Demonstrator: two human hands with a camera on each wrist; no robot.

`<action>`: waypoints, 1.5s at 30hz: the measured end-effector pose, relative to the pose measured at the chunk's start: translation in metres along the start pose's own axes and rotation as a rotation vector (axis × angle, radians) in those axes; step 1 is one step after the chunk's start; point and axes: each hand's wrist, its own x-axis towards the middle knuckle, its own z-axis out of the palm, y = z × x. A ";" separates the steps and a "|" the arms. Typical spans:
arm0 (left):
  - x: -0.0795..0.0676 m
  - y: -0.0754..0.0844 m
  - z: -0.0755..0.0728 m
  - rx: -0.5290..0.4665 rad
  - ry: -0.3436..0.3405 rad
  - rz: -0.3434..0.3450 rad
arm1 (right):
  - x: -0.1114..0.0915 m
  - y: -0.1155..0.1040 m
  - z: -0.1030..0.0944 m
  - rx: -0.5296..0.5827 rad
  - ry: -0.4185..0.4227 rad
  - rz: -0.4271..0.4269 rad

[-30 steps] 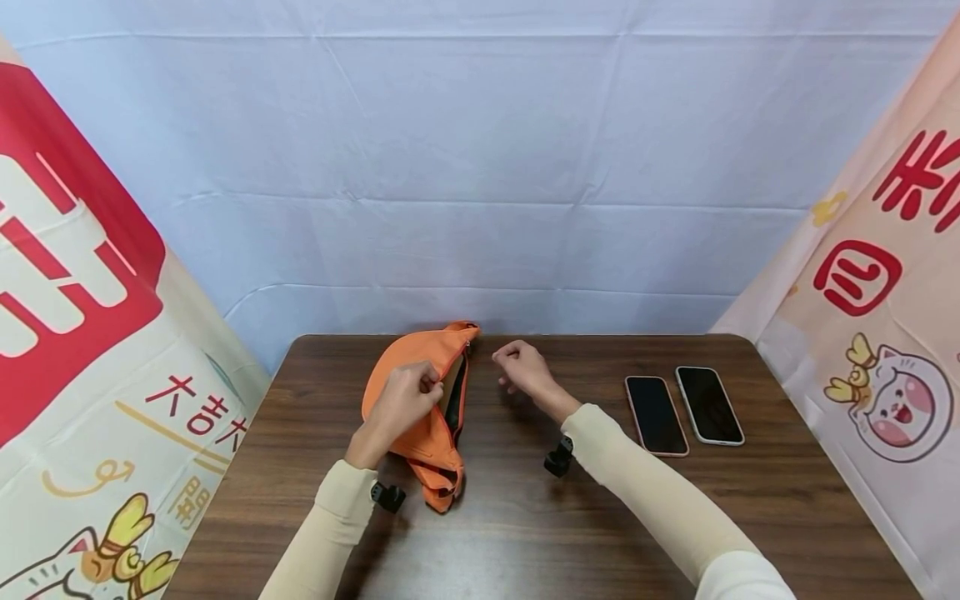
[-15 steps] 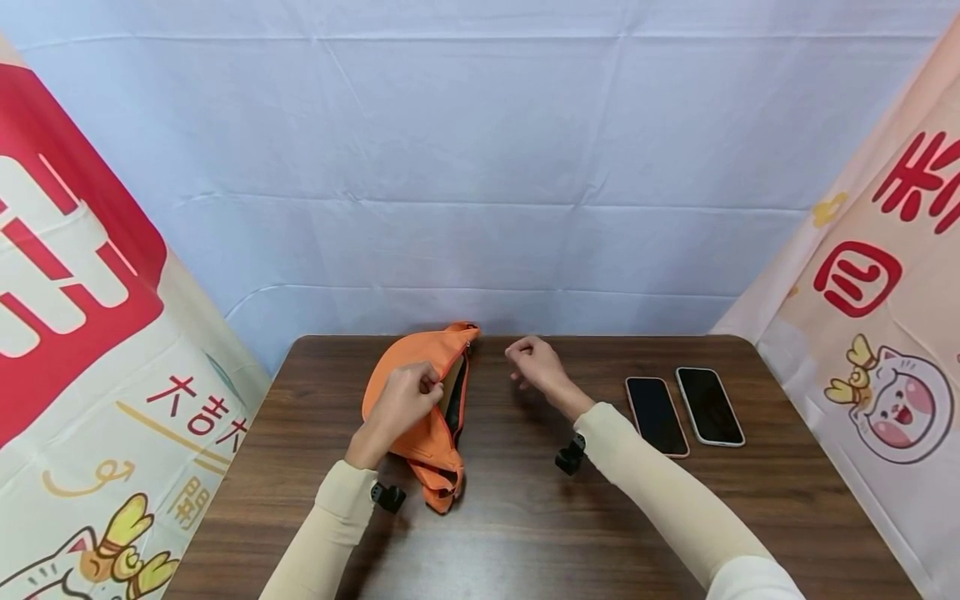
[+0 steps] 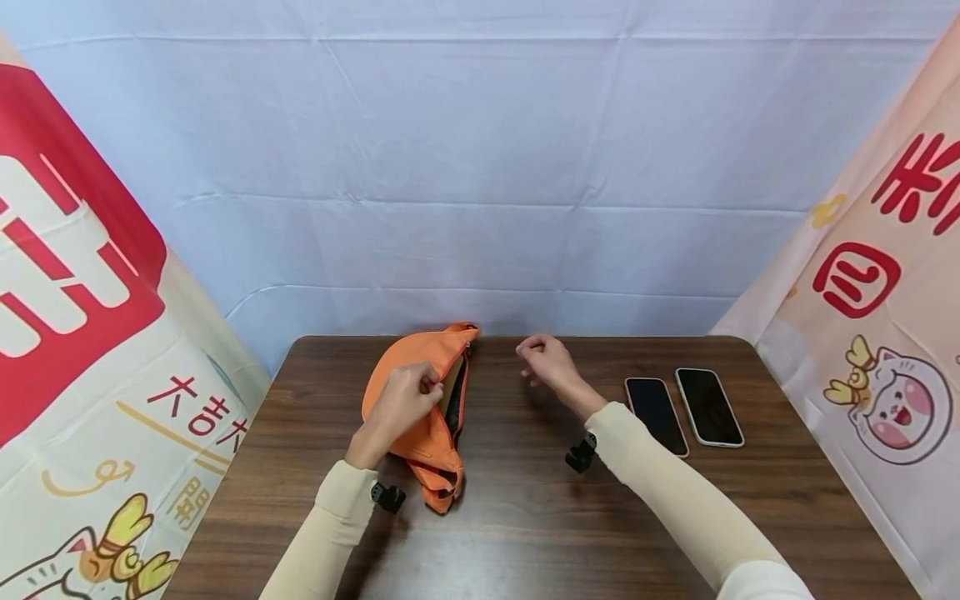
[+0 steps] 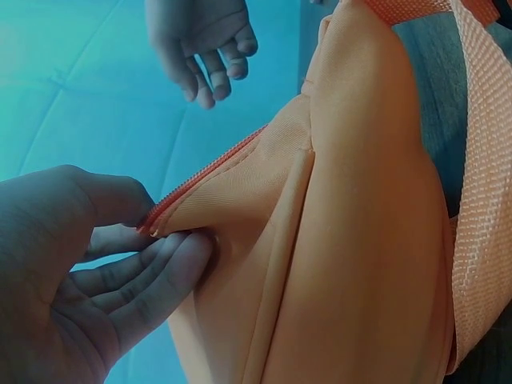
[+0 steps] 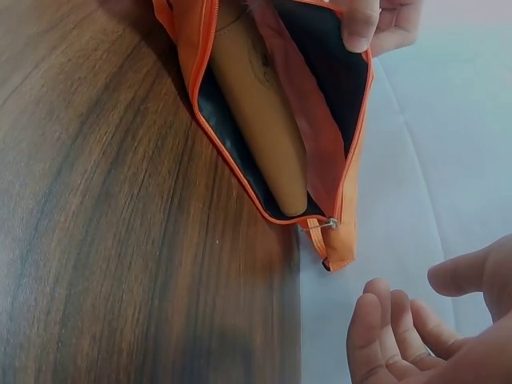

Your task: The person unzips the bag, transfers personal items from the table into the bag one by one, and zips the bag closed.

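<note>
An orange waist bag (image 3: 397, 358) lies at the back left of the table, its zip undone. My left hand (image 3: 405, 400) pinches the zipped edge of the opening and holds it up, as the left wrist view shows with the orange zip teeth (image 4: 200, 176) by the fingers. Inside, a tan brown object (image 5: 268, 120) sits against the dark lining; its kind is unclear. To the right of the bag hovers my right hand (image 3: 551, 367), apart from it and holding nothing, fingers loosely bent. The zip pull (image 5: 332, 224) hangs at the opening's end.
Two phones lie side by side at the right of the table: one pink-edged (image 3: 656, 417), one white-edged (image 3: 709, 406). A pale cloth (image 3: 480, 167) hangs behind the table, with printed cloths on both sides. The wooden tabletop (image 3: 510, 533) stretches in front of the bag.
My right hand has drifted to the right, farther from the bag. The left hand, the bag and both phones have stayed in place.
</note>
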 end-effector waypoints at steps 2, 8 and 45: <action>0.000 0.000 0.000 0.007 -0.002 0.002 | -0.001 0.000 -0.002 0.000 0.003 -0.003; 0.002 -0.001 0.001 0.019 -0.005 -0.002 | -0.003 -0.001 -0.008 -0.006 0.017 -0.013; 0.001 -0.002 0.001 0.016 -0.012 -0.005 | -0.018 0.005 -0.049 -0.122 0.065 -0.107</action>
